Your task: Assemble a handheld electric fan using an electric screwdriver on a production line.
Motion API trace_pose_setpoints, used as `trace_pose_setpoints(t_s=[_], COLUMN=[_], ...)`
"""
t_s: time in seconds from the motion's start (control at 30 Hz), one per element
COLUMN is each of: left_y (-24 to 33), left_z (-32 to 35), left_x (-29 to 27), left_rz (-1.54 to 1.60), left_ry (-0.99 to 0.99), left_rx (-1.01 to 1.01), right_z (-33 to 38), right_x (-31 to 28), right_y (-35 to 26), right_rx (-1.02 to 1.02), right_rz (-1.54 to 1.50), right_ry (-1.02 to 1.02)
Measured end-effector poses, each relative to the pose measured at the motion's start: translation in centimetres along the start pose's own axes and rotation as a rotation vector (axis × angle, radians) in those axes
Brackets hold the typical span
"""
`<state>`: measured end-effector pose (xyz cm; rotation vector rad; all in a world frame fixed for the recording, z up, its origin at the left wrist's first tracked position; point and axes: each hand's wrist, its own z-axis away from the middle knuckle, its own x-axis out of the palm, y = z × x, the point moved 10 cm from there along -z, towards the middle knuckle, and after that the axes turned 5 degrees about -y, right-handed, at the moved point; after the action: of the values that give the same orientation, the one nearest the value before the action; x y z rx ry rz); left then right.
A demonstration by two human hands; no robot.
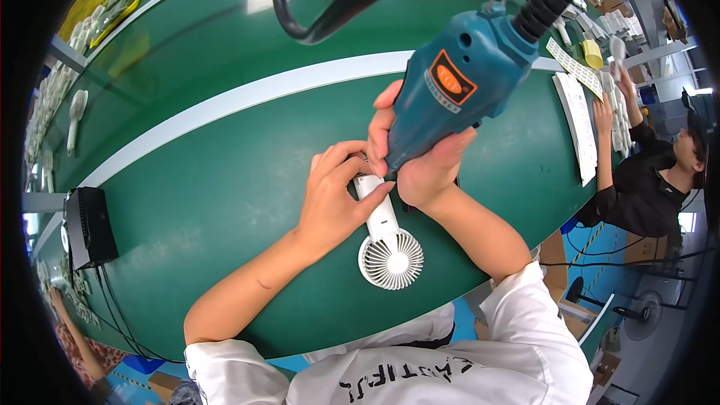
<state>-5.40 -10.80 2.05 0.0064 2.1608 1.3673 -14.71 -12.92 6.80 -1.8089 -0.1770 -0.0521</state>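
Note:
A white handheld fan (379, 214) lies on the green work table (225, 202), its round grille toward me and its handle pointing away. My left hand (330, 193) is closed around the handle, thumb on the near side and fingertips by its far end. My right hand (429, 169) grips a teal electric screwdriver (457, 75), which hangs tilted with its nose down over the handle's end. The screwdriver's tip is hidden behind my fingers, so its contact with the fan cannot be made out.
A thick black cable (300, 30) loops above the table. At the left stands a black box (91, 229) with wires. White sheets (576, 127) lie at the right, beside a person (660, 172) handling white fans. Another fan (76, 116) lies far left, past a pale divider strip (247, 97).

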Motion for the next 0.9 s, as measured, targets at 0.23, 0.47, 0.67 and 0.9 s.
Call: trace_pose_setpoints(t_s=[0.23,0.47,0.67,0.9], left_y=[-0.6,-0.3,-0.2,-0.2], left_z=[0.3,0.3,0.0,0.1], left_x=[0.5,0.4,0.6,0.5], left_rz=[-0.007,-0.054,-0.048,-0.04], left_ry=[0.024,0.0,0.0,-0.013], left_rx=[0.047,0.048,0.044,0.022], right_z=[0.8,2.9,3.1,3.5], right_x=[-2.9,-10.2,-10.4,-10.3], right_y=[-2.3,-3.0,-2.0,-2.2], right_rx=[-0.127,-0.311,-0.267,-0.257], right_rz=[-0.158,-0.124,-0.115,-0.15], right_ry=[0.045,0.37,0.416,0.451])
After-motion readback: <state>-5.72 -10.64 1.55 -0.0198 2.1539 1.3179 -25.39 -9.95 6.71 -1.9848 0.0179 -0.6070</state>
